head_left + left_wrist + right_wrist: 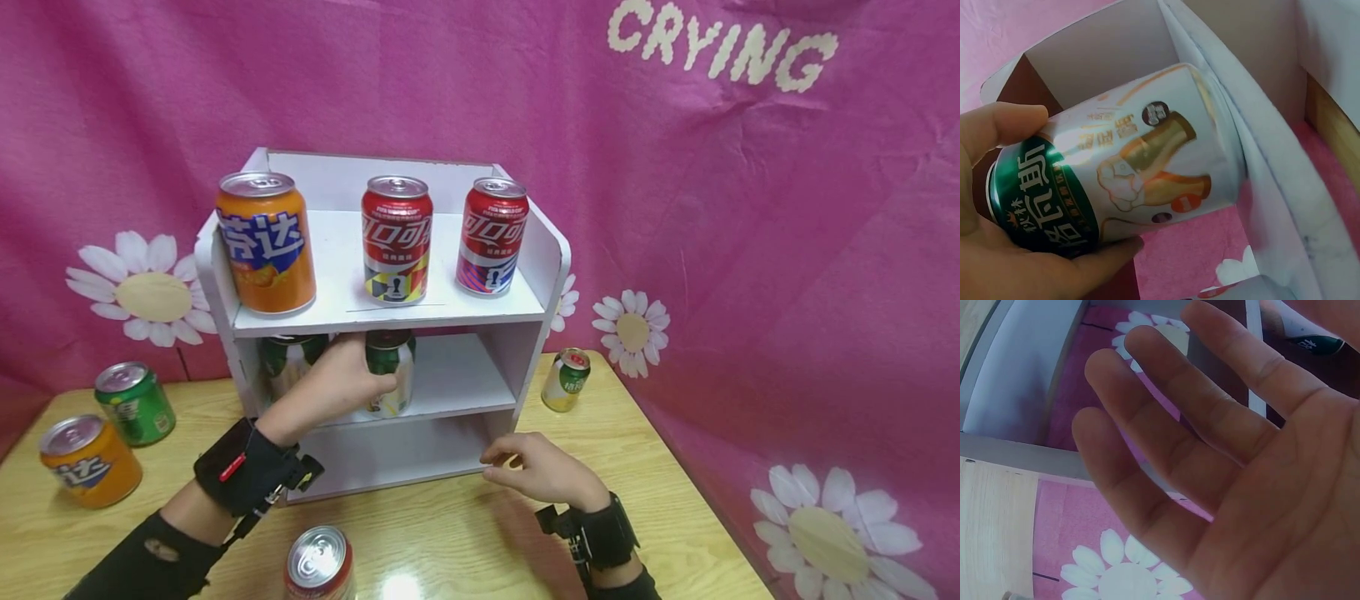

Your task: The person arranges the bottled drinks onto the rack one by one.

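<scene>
My left hand [337,379] grips a green-and-white drink can [403,379] at the middle level of a white shelf unit [420,408]. In the left wrist view, thumb and fingers wrap the green top of the can [1147,144], its base right at the shelf board's edge. A similar can [285,360] stands to its left, partly hidden by my left hand and the upper board. My right hand [551,471] holds nothing, its fingers loosely bent by the unit's lower right corner; the right wrist view shows its palm [1272,506] with fingers spread.
On the top board stand an orange can [270,250] and two red cans, one central [397,242], one right [492,237]. The wooden table holds a green can [138,408], another orange can [93,467], a green-and-yellow can [564,385] and a red-sided can [320,562] in front.
</scene>
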A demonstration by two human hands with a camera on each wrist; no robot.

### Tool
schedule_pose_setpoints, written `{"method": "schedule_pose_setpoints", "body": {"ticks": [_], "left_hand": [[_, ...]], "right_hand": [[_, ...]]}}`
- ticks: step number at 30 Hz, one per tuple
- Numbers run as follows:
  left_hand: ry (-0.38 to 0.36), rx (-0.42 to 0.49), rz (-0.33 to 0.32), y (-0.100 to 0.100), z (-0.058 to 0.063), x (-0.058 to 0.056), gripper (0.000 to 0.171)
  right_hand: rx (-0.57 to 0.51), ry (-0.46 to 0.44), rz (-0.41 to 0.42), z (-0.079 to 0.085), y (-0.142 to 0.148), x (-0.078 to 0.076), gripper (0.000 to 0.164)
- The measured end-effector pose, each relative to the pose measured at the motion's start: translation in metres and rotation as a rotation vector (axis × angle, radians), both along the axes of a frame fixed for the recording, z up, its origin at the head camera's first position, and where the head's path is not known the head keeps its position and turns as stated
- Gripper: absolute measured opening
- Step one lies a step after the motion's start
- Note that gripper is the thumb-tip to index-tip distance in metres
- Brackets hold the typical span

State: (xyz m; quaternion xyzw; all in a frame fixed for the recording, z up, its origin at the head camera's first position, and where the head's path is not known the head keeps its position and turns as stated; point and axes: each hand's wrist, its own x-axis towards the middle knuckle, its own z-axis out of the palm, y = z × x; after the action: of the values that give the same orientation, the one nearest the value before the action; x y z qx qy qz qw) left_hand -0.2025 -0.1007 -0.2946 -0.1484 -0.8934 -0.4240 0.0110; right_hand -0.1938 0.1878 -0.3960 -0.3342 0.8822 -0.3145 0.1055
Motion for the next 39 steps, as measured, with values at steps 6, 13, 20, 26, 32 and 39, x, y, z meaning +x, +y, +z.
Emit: {"method": "schedule_pose_setpoints", "body": {"ticks": [6,13,20,26,32,39], "left_hand": [[0.024,-0.014,0.005,0.0014,0.0001,0.0014,0.06],[0.051,-0.038,0.046,0.0048,-0.002,-0.0004,0.059],[0.015,-0.024,0.077,0.0043,-0.0015,-0.0015,0.071],[-0.068,0.001,0.074,0.0016,-0.0026,-0.0032,0.071],[-0.022,-0.02,0.059,0.0042,-0.0025,-0.001,0.065],[0.118,-0.037,0.084,0.0068,-0.0062,-0.0002,0.075]], "right_hand": [[-0.002,-0.004,0.001,-0.0004,-0.0001,-0.0004,0.026],[-0.008,-0.005,-0.002,0.0,0.0001,-0.0007,0.025],[-0.009,-0.009,0.001,-0.001,0.0008,-0.001,0.027],[-0.009,-0.017,-0.004,-0.0004,0.0007,-0.0003,0.028],[-0.007,-0.021,-0.004,-0.0002,0.0007,-0.0001,0.028],[-0.008,-0.019,-0.002,-0.0002,0.0006,-0.0005,0.028]]}}
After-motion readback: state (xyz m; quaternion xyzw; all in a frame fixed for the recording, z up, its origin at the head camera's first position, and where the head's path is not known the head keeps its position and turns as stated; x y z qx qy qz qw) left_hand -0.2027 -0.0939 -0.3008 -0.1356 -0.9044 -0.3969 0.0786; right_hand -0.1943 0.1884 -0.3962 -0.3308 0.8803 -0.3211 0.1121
